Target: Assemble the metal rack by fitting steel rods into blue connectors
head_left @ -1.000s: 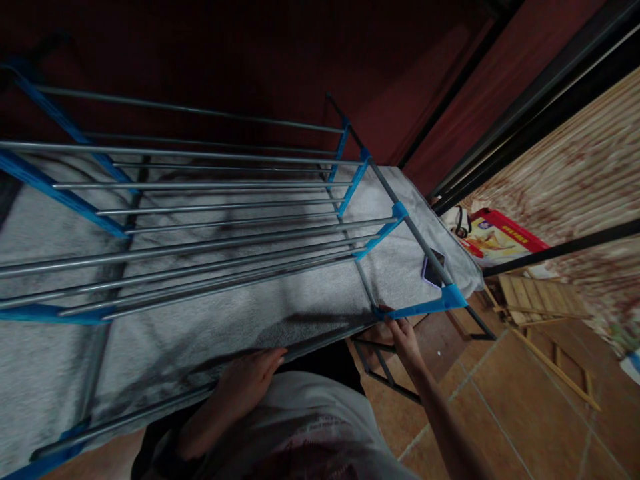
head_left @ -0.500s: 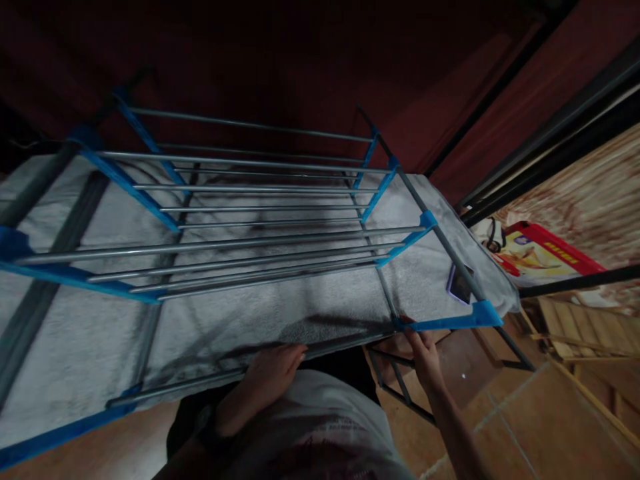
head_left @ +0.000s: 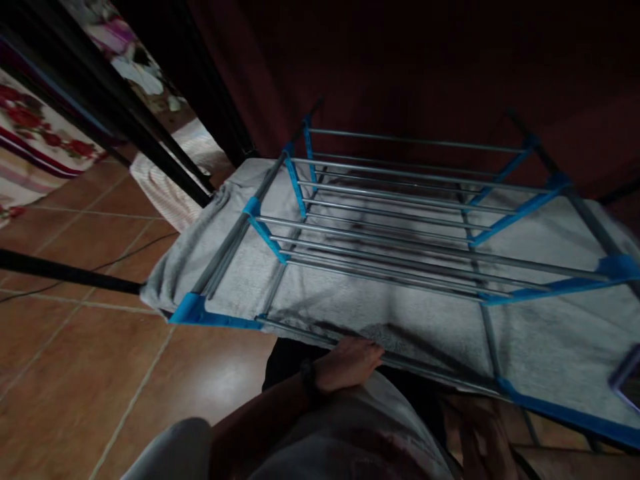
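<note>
A rack of grey metal tubes with blue plastic joints [head_left: 390, 250] stands on a grey cloth-covered surface [head_left: 430, 320]. My left hand [head_left: 353, 362] lies at the middle of its front tube, with the fingers closed over the tube. A dark band is round the left wrist. Lower down on the right, my right hand [head_left: 483, 437] is below the front tube and apart from the blue joint above it. It is dim and blurred, so I cannot make out its fingers.
A purple-edged phone [head_left: 627, 380] lies on the cloth at the far right. Dark metal poles [head_left: 70, 272] cross the left side above the tiled floor [head_left: 115, 347]. A thin cable [head_left: 130, 252] runs along the floor. Behind the rack hangs a dark red curtain [head_left: 400, 67].
My view has swung to the left, so the rack's left end now shows whole. My right hand has come off the front right blue joint and dropped lower. The left hand stays at the front tube.
</note>
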The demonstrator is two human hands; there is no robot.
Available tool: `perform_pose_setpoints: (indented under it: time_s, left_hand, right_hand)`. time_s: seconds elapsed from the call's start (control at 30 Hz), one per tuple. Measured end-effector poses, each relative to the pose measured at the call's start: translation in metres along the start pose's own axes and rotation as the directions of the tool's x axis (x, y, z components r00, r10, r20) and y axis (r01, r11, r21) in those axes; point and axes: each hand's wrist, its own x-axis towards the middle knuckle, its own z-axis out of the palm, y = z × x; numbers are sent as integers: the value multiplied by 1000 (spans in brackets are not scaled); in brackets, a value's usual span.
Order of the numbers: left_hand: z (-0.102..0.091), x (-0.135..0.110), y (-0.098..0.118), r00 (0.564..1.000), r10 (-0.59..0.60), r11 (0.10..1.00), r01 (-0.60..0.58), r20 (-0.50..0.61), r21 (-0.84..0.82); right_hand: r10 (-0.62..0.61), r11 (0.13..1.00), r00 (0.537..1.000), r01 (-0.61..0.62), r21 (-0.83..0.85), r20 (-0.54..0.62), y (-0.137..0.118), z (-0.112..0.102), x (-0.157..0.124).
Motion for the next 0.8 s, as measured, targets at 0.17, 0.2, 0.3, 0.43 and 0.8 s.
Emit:
perform_pose_setpoints:
  time_s: [0.17,0.2,0.3,0.43,0.8]
  left_hand:
    - [5,2,-2,1000,-17,1000,17,7,11]
    - [5,3,-1,1000,-15,1000,15,0,4]
    - [3,0,0,997,24,1000,-25,-77,-16]
    - [1,-38,-14,942,-44,993,4,-332,-120]
    - [18,-181,-121,177,-717,658,491,-674,-571]
  right_hand:
    - [-447,817,846,519,-252,291,-62,49,52]
    - [-488,772,795,586,-246,359,-70,57,63]
    - [-548,710,691,682,-174,472,-79,76,83]
    - [-595,681,637,724,-114,489,-71,88,88]
    - [-550,725,686,675,-134,476,-78,90,88]
